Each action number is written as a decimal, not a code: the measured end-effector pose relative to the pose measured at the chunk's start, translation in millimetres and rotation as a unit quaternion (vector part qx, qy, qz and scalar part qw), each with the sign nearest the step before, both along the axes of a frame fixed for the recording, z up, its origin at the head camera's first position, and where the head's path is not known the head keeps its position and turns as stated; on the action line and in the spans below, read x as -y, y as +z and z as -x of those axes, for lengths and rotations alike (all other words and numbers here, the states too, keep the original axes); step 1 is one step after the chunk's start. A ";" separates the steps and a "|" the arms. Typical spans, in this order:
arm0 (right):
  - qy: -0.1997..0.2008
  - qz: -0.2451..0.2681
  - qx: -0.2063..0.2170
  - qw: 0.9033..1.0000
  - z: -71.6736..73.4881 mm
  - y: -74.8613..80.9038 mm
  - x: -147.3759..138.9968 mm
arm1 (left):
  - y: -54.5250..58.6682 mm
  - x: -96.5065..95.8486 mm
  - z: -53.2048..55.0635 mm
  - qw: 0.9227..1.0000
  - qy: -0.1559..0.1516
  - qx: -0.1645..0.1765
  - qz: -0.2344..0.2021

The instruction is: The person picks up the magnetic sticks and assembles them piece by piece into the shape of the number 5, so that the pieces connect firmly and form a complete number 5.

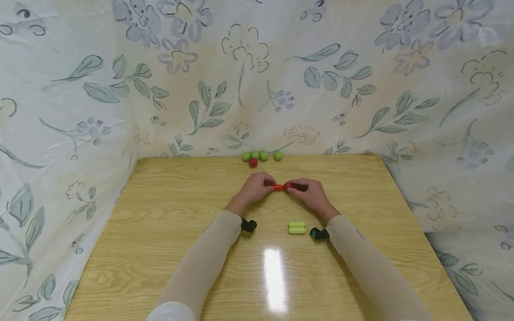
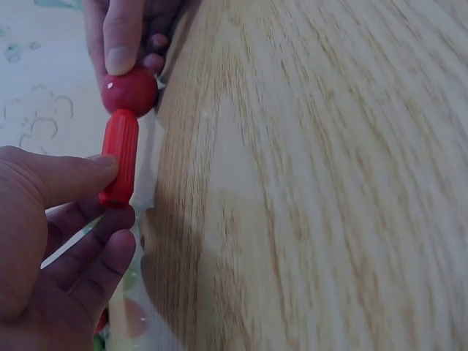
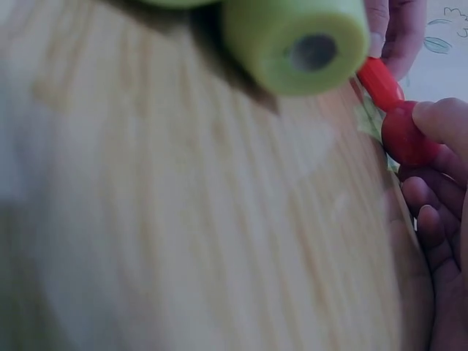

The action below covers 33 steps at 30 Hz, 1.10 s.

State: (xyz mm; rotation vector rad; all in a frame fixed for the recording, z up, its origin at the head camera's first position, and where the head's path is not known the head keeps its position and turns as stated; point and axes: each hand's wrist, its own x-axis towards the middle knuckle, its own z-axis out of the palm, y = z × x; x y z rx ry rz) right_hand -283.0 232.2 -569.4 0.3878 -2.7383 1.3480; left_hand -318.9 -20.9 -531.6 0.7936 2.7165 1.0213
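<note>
The left hand (image 1: 256, 187) pinches a ridged red stick (image 2: 124, 139) whose tip meets the red ball (image 2: 130, 93) pinched in the right hand (image 1: 311, 191), joined or merely touching I can't tell, while two yellow-green sticks (image 1: 297, 231) nearer than the right hand and five other balls (image 1: 263, 155) beyond the left lie unjoined.

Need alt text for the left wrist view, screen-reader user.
Left hand pinches a ridged red rod whose far end appears to touch a glossy red ball held by the right hand. Wood-grain tabletop fills the frame's right side.
</note>
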 end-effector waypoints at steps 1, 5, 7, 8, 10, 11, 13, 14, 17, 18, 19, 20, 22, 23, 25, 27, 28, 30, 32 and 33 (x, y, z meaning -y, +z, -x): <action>-0.001 -0.001 0.000 1.000 -0.3 0.0 0.0 | 0.3 -0.9 0.3 1.000 0.000 -0.001 0.002; -0.005 -0.003 -0.001 1.000 0.3 -0.5 0.2 | 1.0 -3.2 1.8 1.000 -0.001 -0.006 0.012; -0.006 0.000 0.000 1.000 1.0 -0.5 0.7 | 1.0 -3.3 2.7 1.000 0.000 -0.007 0.016; -0.006 0.001 0.000 1.000 1.5 -0.8 0.7 | 0.8 -3.3 3.0 1.000 0.000 -0.008 0.017; -0.006 0.004 0.001 1.000 2.2 -1.3 0.7 | 0.7 -2.9 3.3 1.000 0.001 -0.007 0.017; -0.006 0.005 0.002 1.000 2.6 -1.6 0.7 | 0.8 -2.4 3.3 1.000 0.002 -0.006 0.015; -0.006 0.008 0.004 1.000 2.9 -2.1 0.6 | 0.9 -1.7 3.2 1.000 0.001 -0.005 0.014; -0.006 0.009 0.004 1.000 3.0 -2.3 0.7 | 1.3 -1.5 2.7 1.000 0.002 -0.004 0.013; -0.005 0.011 0.004 1.000 3.5 -3.4 0.2 | 2.6 -1.0 1.9 1.000 0.003 0.000 0.012; -0.005 0.010 0.003 1.000 3.4 -3.4 0.2 | 2.9 -1.0 1.6 1.000 0.004 0.000 0.012; -0.005 0.009 0.003 1.000 3.5 -3.7 0.0 | 3.1 -1.1 1.3 1.000 0.005 0.001 0.012; -0.004 0.006 0.002 1.000 3.2 -3.9 -0.2 | 3.3 -1.2 1.0 1.000 0.005 0.001 0.012; -0.006 0.003 0.004 1.000 2.4 -3.6 -0.3 | 2.7 -1.2 1.0 1.000 0.004 0.000 0.011; -0.007 0.003 0.004 1.000 1.9 -3.3 -0.3 | 2.5 -1.2 0.8 1.000 0.004 0.000 0.011; -0.006 0.000 0.003 1.000 1.4 -3.0 -0.3 | 2.4 -0.4 0.5 1.000 0.005 0.000 0.010; -0.006 0.001 0.003 1.000 1.2 -2.5 -0.2 | 3.0 1.3 0.4 1.000 0.008 0.000 0.010; -0.004 0.001 0.003 1.000 1.3 -2.5 -0.4 | 3.6 2.6 0.5 1.000 0.011 0.002 0.008; -0.002 0.000 0.003 1.000 1.6 -2.9 -0.6 | 5.3 6.4 0.3 1.000 0.021 0.006 0.005; -0.002 0.001 0.004 1.000 1.4 -2.8 -1.0 | 7.8 11.4 1.4 0.999 0.030 0.010 -0.005; -0.003 0.003 0.006 1.000 1.4 -3.1 -1.3 | 8.7 14.4 2.2 0.999 0.034 0.012 -0.010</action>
